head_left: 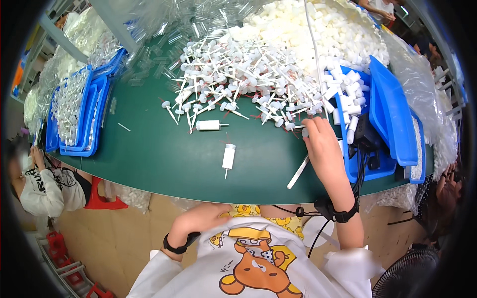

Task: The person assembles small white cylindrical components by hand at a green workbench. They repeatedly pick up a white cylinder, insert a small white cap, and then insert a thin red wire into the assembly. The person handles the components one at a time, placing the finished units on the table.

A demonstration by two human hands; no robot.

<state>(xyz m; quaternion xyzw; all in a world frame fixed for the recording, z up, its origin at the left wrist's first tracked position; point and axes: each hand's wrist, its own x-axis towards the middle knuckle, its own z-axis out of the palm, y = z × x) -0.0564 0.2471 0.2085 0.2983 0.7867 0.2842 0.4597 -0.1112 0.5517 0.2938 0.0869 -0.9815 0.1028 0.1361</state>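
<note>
My right hand (324, 144) reaches over the near right edge of a large heap of white stemmed plastic pieces (248, 74) with round pale heads and thin red strands. Its fingers are closed together, with one stemmed piece's round grey head (305, 132) at the fingertips. Beneath that wrist a flat white stick (298, 172) lies slanted on the table. Two white cylinders with thin stems lie in front of the heap, one sideways (208, 125) and one pointing toward me (228, 157). My left hand (211, 216) rests flat on my lap, fingers stretched out, holding nothing.
Blue trays (392, 124) and a bin of white tubes (352, 97) stand at the right, with black cables beside them. Blue trays with stemmed pieces (69, 111) are at the left. White tubes (318, 30) and clear tubes (186, 27) lie behind the heap. A co-worker (49, 186) sits left.
</note>
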